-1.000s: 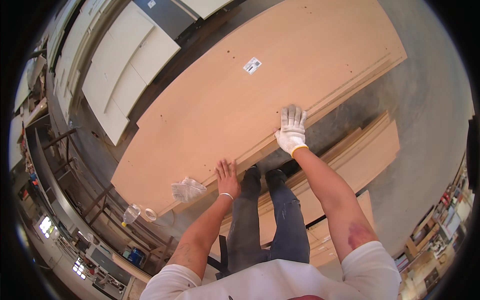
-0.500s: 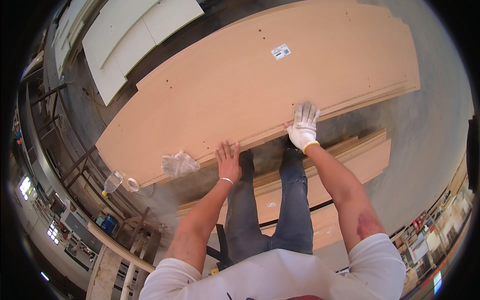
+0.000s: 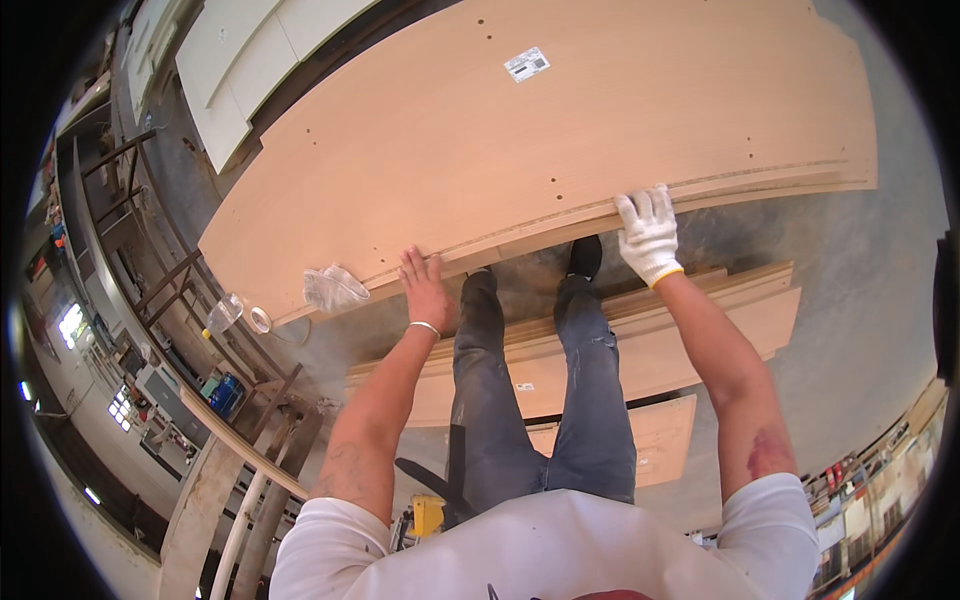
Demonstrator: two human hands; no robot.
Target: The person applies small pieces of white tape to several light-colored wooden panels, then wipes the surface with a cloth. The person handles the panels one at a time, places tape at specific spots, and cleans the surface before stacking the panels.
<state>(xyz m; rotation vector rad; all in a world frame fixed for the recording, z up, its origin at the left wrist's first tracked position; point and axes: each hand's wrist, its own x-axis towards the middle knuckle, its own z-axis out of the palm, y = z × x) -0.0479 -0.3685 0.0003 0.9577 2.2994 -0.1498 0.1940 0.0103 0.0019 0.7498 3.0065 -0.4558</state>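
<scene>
A large tan wooden panel [image 3: 560, 110] with small drilled holes and a white label lies in front of me on a stack. My bare left hand [image 3: 428, 292], with a pale bracelet at the wrist, rests its spread fingers on the near edge, left of centre. Farther right, my right hand [image 3: 648, 236] wears a white knitted glove with a yellow cuff. Its fingers lie over the same edge, slightly bent; the thumb is hard to make out. A crumpled whitish glove or cloth [image 3: 334, 289] lies on the panel beside my left hand.
A clear bottle [image 3: 224, 314] and a tape roll [image 3: 260, 320] sit by the panel's left corner. More wooden boards [image 3: 680, 330] lie low around my legs. White panels [image 3: 250, 60] stand at the far left, beside a metal frame [image 3: 150, 270]. A yellow object [image 3: 428, 514] is beside me.
My right hand has slid right along the panel's edge, its fingers now less extended. My left hand remains at the edge, slightly farther left. The whole view has shifted.
</scene>
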